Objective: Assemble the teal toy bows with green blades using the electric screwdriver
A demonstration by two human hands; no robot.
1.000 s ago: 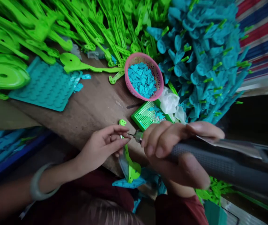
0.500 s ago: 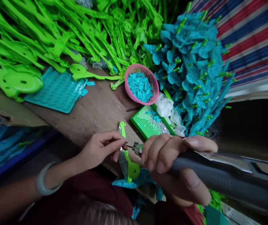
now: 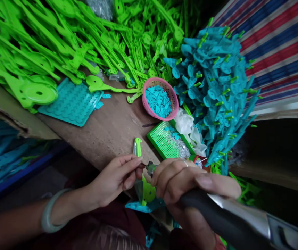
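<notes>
My right hand (image 3: pixel 185 184) is wrapped round a dark power screwdriver (image 3: pixel 232 211) that points left. Its bit end (image 3: pixel 150 167) meets the fingertips of my left hand (image 3: pixel 123 173). Those fingers are pinched together at the bit; whatever lies between them is too small to name. Just beneath, at the table edge, is a lime-green plastic part (image 3: pixel 138 147) with a clear strip along it; its round end (image 3: pixel 148 191) shows below my fingers, and its middle is hidden by my left hand. A blue plastic piece (image 3: pixel 141 207) sits under the round end.
A pink basket (image 3: pixel 175 100) of small blue pieces stands beside a green tray (image 3: pixel 155 137) holding screws and blue bits. Lime-green parts (image 3: pixel 91 38) are heaped behind, blue parts (image 3: pixel 208 80) at the right. A teal mat (image 3: pixel 68 104) lies left on the brown table (image 3: pixel 112 121).
The screwdriver body has swung lower at its back end, and its bit end is closer to my left fingertips. The view has shifted slightly, and a red-rimmed container now shows behind my right hand.
</notes>
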